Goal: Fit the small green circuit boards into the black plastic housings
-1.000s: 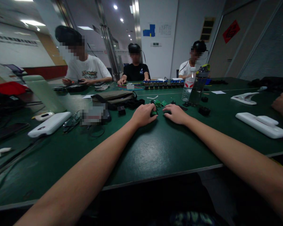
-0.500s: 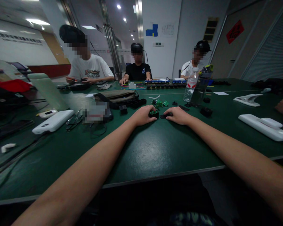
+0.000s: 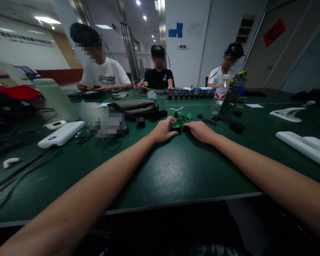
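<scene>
My left hand [image 3: 164, 131] is closed round a small black box [image 3: 176, 130], thumb at its near side and fingers at the back. Inside the open top of the box lies a green circuit board [image 3: 176, 126]. Just to the right, my right hand [image 3: 201, 131] pinches a small flat black piece [image 3: 186, 129], mostly covered by the fingers, close beside the box. Behind both hands is a loose heap of green circuit boards [image 3: 182, 115]. Flat black plates [image 3: 210, 122] lie past my right hand.
Black boxes [image 3: 237, 127] sit to the right, near a water bottle [image 3: 219, 97] and a dark drinking bottle [image 3: 232, 96]. On the left are a grey bag [image 3: 133, 105], a white power bank [image 3: 61, 134] and a green flask [image 3: 54, 99]. Several people sit across the table [image 3: 160, 185].
My right hand has turned slightly, and the flat black piece in it shows less and sits nearer the box. My left hand keeps its hold. The whole view has shifted a little.
</scene>
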A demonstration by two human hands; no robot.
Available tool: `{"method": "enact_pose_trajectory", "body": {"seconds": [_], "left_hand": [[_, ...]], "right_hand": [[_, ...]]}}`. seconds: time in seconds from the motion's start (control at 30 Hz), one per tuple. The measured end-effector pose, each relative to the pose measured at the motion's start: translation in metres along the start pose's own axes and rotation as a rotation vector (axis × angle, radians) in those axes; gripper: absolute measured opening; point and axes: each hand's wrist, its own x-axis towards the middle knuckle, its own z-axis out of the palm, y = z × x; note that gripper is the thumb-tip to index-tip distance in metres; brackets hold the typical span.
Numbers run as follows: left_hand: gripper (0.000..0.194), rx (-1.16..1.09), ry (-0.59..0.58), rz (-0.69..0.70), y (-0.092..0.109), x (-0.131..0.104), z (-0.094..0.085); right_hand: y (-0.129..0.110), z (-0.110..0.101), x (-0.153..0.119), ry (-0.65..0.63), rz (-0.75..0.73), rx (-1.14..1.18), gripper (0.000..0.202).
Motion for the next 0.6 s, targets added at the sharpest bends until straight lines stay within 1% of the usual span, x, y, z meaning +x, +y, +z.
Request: {"method": "enact_pose_trajectory", "body": {"seconds": [0.07,0.1,0.17,0.2,0.27,0.37,0.47,0.6], "left_hand": [[0.047,-0.034,0.016,-0.020,-0.001,-0.001,0.000],[0.048,-0.052,0.014,-0.033,-0.001,-0.001,-0.001],[0.050,-0.092,0.010,-0.063,-0.002,-0.002,-0.003],[0.052,-0.107,0.003,-0.072,-0.003,-0.002,-0.003],[0.056,-0.136,-0.009,-0.094,-0.004,-0.002,-0.004],[0.060,-0.181,-0.046,-0.128,-0.004,-0.002,-0.005],[0.055,-0.186,-0.052,-0.117,-0.003,-0.002,-0.004],[0.050,-0.228,-0.085,-0.078,0.000,-0.002,-0.005]], "right_hand": [[0.002,0.006,0.002,0.104,0.086,0.102,0.041],[0.002,0.009,0.004,0.162,0.155,0.176,0.040],[0.004,0.013,0.007,0.260,0.274,0.371,0.044],[0.004,0.015,0.009,0.283,0.299,0.487,0.048],[0.004,0.017,0.013,0.292,0.300,0.725,0.052],[0.004,0.019,0.018,0.302,0.300,0.952,0.033],[0.003,0.018,0.021,0.333,0.313,1.101,0.030],[0.003,0.017,0.022,0.273,0.333,1.195,0.028]]}}
